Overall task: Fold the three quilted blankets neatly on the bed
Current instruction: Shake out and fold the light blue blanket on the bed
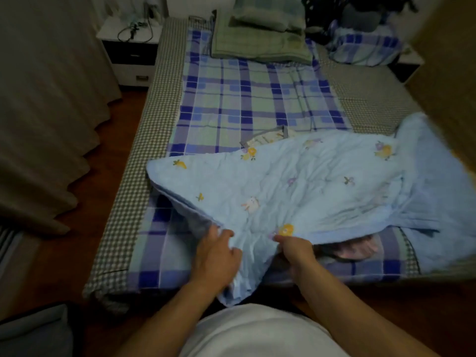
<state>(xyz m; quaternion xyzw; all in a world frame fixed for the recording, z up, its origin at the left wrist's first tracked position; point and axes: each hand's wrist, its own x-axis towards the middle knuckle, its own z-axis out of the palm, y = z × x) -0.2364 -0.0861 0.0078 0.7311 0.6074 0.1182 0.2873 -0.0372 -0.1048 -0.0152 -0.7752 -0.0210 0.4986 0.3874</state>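
Left hand (216,253) and right hand (296,249) both pinching the near edge of the light blue quilted blanket (296,181), close together at the foot of the bed (123,202). Blanket sprawled across the plaid sheet (244,99), pink fabric (353,247) peeking out underneath. Folded green blanket (260,42) by the headboard, nightstand (128,57) off left.

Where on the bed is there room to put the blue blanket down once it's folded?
The widest bare patch is the plaid sheet in the middle, between the green folded blanket at the head and the light blue blanket. A narrower checked strip runs along the left edge. The near end is crowded: both hands, left hand and right hand, grip the blue blanket there.
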